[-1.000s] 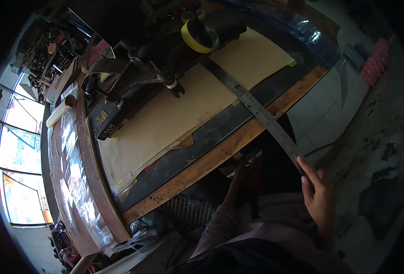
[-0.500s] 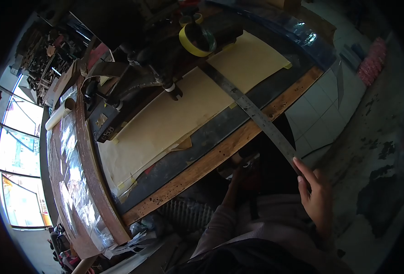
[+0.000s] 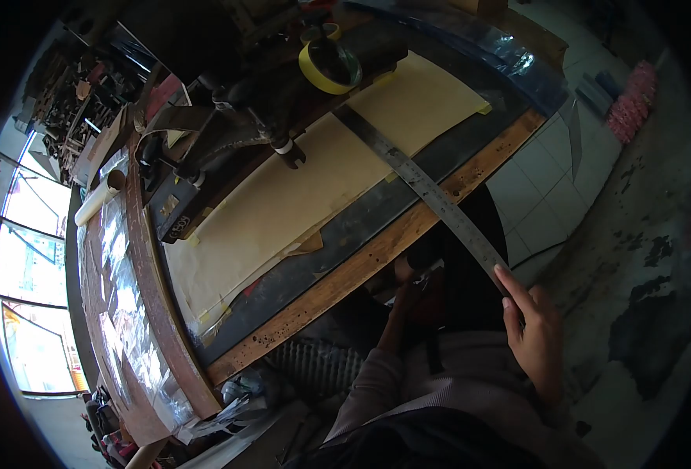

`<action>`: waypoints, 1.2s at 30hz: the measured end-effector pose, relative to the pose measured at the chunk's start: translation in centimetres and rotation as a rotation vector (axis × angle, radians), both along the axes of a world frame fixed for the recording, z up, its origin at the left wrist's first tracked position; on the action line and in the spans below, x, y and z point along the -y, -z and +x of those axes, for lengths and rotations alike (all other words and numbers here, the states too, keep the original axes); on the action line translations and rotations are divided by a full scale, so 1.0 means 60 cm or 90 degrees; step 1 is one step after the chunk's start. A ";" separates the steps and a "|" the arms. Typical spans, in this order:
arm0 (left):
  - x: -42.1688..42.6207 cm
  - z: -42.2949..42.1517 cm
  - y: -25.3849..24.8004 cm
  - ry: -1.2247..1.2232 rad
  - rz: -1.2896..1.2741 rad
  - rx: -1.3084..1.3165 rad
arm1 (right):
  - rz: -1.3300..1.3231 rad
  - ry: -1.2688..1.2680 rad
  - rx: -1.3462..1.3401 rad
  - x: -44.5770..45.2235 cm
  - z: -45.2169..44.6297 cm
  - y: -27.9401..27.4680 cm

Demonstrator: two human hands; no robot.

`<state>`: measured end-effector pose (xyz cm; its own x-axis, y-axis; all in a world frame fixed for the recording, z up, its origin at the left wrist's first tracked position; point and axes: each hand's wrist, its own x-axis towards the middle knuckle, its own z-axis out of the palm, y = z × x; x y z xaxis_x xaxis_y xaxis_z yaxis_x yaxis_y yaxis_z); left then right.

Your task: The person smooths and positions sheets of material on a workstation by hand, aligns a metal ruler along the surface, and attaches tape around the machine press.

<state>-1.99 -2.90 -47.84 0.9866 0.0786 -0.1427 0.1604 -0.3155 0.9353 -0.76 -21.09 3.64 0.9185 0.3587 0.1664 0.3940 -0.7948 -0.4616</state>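
A long metal ruler (image 3: pixel 431 194) lies slantwise across tan paper (image 3: pixel 283 199) and over the wooden front edge of the table. My right hand (image 3: pixel 531 320) grips the ruler's near end, index finger stretched along it. Below the table edge, close to my lap, is my left hand (image 3: pixel 409 295), in shadow; its fingers, and anything in them, are too dark to make out. Yellow tape (image 3: pixel 330 66) hangs on a dark machine (image 3: pixel 259 129) above the paper.
At the left is a curved board (image 3: pixel 138 313) with clear plastic and a cardboard roll (image 3: pixel 101 199). Blue plastic sheeting (image 3: pixel 509 59) covers the table's far right corner. A pink bundle (image 3: pixel 633 102) rests on the floor at the right.
The table, paper and ruler have shifted slightly left in view, along with my right hand, which keeps its grip on the ruler. Nothing has been let go.
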 end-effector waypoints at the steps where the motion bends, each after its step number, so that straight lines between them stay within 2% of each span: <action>1: 0.000 0.001 -0.017 -0.004 -0.005 -0.001 | 0.003 -0.002 0.007 0.001 -0.001 0.001; 6: -0.006 -0.002 -0.133 -0.016 0.053 0.045 | 0.006 0.001 0.014 0.003 -0.004 -0.002; 8: -0.006 -0.003 -0.148 -0.019 0.060 0.049 | 0.007 0.002 0.013 0.005 -0.008 -0.002; 36: -0.009 -0.016 -0.173 -0.053 0.044 0.009 | 0.022 -0.030 0.038 0.013 0.017 0.021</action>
<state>-2.94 -2.38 -37.44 0.9781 0.1698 -0.1202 0.1758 -0.3650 0.9143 0.23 -21.89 2.40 0.8890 0.3940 0.2333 0.4579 -0.7585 -0.4637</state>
